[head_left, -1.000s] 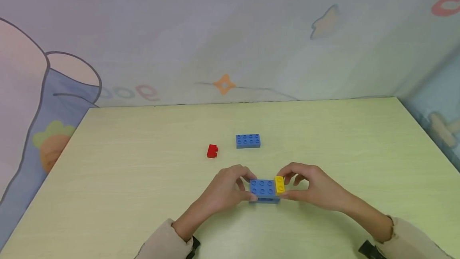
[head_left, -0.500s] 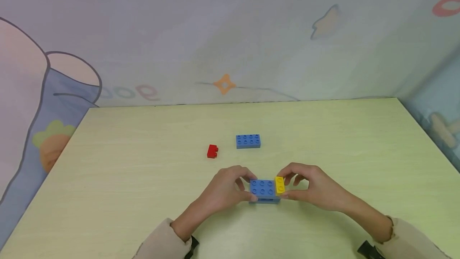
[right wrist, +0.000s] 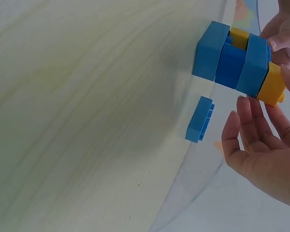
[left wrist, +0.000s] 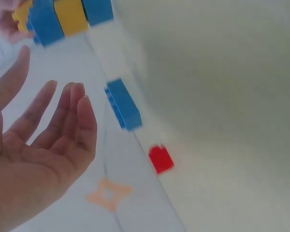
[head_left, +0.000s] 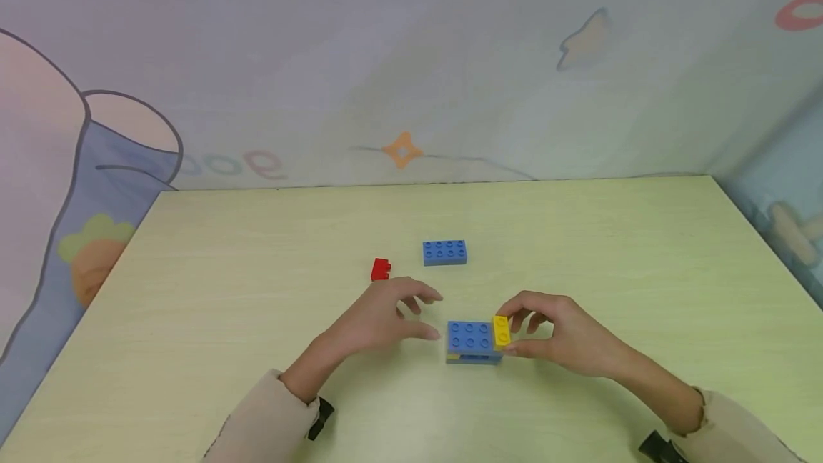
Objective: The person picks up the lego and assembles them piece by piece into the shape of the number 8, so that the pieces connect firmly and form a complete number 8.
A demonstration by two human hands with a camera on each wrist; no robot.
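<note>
Yellow brick [head_left: 501, 332] atop blue brick [head_left: 469, 338]

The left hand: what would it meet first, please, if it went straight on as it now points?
Probably the blue-topped block stack, since the left hand faces its nearer end, though depth and height are hard to judge.

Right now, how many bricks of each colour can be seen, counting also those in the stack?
Blue: 4, namely the loose blue brick, bottom blue brick, middle blue brick and upper blue brick
Yellow: 2, namely the top yellow brick and middle yellow brick
Red: 1, the loose red brick
Total: 7 visible
</note>
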